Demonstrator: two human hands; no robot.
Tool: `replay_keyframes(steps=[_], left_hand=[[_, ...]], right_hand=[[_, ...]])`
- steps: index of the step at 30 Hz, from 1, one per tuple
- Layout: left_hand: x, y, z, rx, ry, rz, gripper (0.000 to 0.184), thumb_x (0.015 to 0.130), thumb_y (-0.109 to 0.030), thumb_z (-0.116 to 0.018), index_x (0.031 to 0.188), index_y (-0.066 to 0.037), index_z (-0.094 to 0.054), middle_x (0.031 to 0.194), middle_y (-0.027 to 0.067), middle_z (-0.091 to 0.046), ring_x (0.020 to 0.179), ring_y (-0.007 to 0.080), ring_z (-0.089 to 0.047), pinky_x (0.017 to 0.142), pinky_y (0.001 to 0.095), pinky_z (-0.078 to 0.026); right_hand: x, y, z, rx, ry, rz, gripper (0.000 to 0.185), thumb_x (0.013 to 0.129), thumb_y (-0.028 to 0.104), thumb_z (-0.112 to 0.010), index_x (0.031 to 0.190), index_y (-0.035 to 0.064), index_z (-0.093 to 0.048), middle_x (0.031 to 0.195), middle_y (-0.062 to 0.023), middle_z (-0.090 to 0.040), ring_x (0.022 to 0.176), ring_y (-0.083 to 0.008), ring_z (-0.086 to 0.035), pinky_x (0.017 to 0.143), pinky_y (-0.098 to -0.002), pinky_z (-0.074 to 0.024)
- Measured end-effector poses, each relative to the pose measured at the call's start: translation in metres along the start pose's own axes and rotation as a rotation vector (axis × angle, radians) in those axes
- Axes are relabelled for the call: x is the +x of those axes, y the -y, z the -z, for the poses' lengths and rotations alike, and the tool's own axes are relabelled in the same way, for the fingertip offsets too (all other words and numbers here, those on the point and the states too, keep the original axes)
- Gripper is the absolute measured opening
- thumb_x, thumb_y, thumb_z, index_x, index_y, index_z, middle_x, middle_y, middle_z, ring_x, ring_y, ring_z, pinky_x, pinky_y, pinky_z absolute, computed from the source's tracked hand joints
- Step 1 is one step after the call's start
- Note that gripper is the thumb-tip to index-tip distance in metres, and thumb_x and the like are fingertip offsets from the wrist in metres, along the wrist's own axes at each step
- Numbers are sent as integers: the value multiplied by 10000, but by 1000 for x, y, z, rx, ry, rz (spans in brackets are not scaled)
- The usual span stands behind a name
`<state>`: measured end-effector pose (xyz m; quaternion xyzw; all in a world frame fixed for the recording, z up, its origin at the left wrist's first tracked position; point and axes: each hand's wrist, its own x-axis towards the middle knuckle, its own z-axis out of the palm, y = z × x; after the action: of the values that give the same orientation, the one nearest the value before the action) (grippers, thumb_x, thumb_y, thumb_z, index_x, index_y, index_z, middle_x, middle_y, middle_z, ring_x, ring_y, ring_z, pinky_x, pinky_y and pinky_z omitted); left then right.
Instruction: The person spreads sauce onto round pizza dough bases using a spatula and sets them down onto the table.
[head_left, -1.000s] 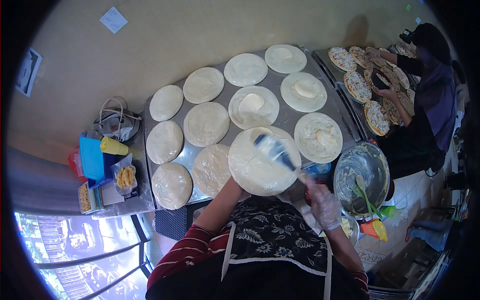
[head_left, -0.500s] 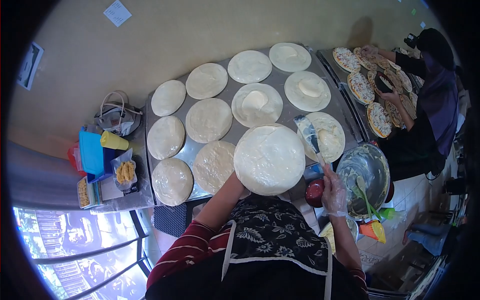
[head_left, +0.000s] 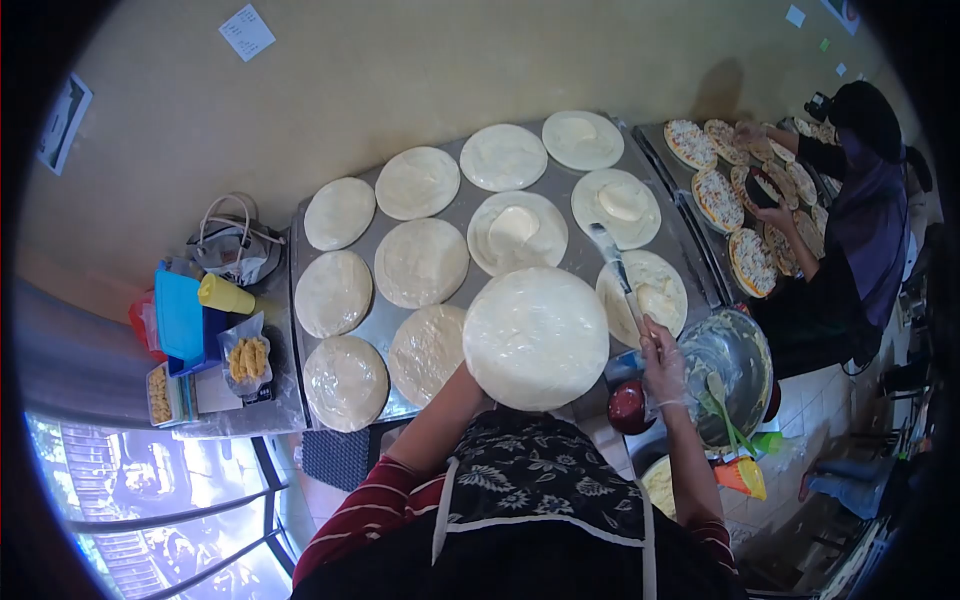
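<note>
I have the spatula [head_left: 622, 282] closed in my right hand [head_left: 662, 362], at three o'clock from the raised round [head_left: 535, 338], its blade at one o'clock. That round sits over my left hand, hiding it, so I cannot tell how its fingers lie. The bowl [head_left: 750, 385] is just beyond my right hand.

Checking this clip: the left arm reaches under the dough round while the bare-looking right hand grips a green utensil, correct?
Not quite: the head view shows the right hand gripping a spreading tool, not a green utensil. The left arm does reach under the dough round.
</note>
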<state>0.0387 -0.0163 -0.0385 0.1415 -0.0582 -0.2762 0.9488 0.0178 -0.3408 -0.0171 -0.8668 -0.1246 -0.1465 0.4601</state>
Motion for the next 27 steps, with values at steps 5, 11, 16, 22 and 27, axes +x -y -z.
replay_keyframes(steps=[5, 11, 16, 22, 27], left_hand=[[-11, -32, 10, 15, 56, 3, 493, 1006, -289, -518, 1445, -87, -415, 1387, 125, -537, 1232, 238, -561, 995, 412, -523], [12, -58, 21, 8, 109, -18, 495, 1007, -293, -517, 1446, -88, -414, 1389, 122, -535, 1235, 237, -558, 998, 409, -520], [27, -64, 42, 16, 122, -93, 497, 1007, -297, -516, 1447, -90, -413, 1390, 120, -534, 1238, 236, -556, 1001, 408, -517], [15, -52, 63, 69, 51, -144, 500, 1007, -302, -515, 1448, -91, -412, 1392, 117, -533, 1241, 234, -553, 1005, 405, -513], [-1, -45, 77, 86, -24, -169, 501, 1007, -306, -515, 1449, -92, -411, 1394, 115, -531, 1243, 233, -550, 1008, 403, -511]], right_hand=[[52, 37, 25, 822, 101, -746, 396, 1013, 244, -545, 1382, 109, -499, 753, -38, -598, 412, -50, -413, 366, -185, -304], [117, 13, 53, 920, 265, -819, 426, 1015, 324, -530, 1367, 86, -490, 753, -39, -605, 424, -64, -423, 376, -212, -321], [222, -72, 61, 571, 314, -603, 374, 988, 271, -593, 1305, 77, -545, 743, -27, -590, 446, -53, -426, 396, -208, -322], [353, -215, 23, 32, 334, -86, 303, 958, 184, -604, 1233, 58, -608, 825, -62, -661, 619, -174, -609, 562, -310, -490], [389, -235, -5, -286, 194, 239, 309, 949, 146, -577, 1252, 92, -605, 1135, -184, -668, 1019, -402, -633, 853, -448, -511]])
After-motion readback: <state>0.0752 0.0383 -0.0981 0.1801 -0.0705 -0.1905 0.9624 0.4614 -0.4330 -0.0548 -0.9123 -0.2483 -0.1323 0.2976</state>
